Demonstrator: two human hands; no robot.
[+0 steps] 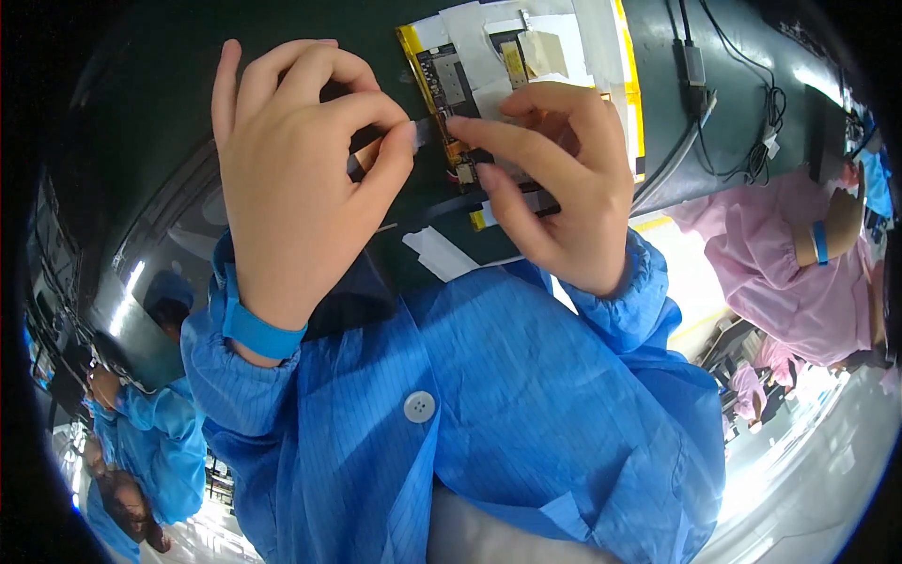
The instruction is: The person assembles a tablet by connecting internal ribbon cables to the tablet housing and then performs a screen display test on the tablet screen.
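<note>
An opened flat electronic device (490, 99) with yellow tape edges lies at the far side of the bench. A dark circuit board (451, 80) runs along its left side. My left hand (301, 155) is just left of the board, thumb and index finger pinched on a small translucent strip of film (423, 132). The strip reaches toward the board's edge. My right hand (568, 174) is over the device's near part, holding nothing visible. Its index fingertip touches the board, and its thumb tip is lower down, apart from it, by a small metallic part.
White paper strips (440, 254) lie on the dark green bench near my body. Black cables (770, 117) and a connector (694, 68) lie to the right. A person in a pink smock (780, 254) is at the right; another in blue (160, 423) is at lower left.
</note>
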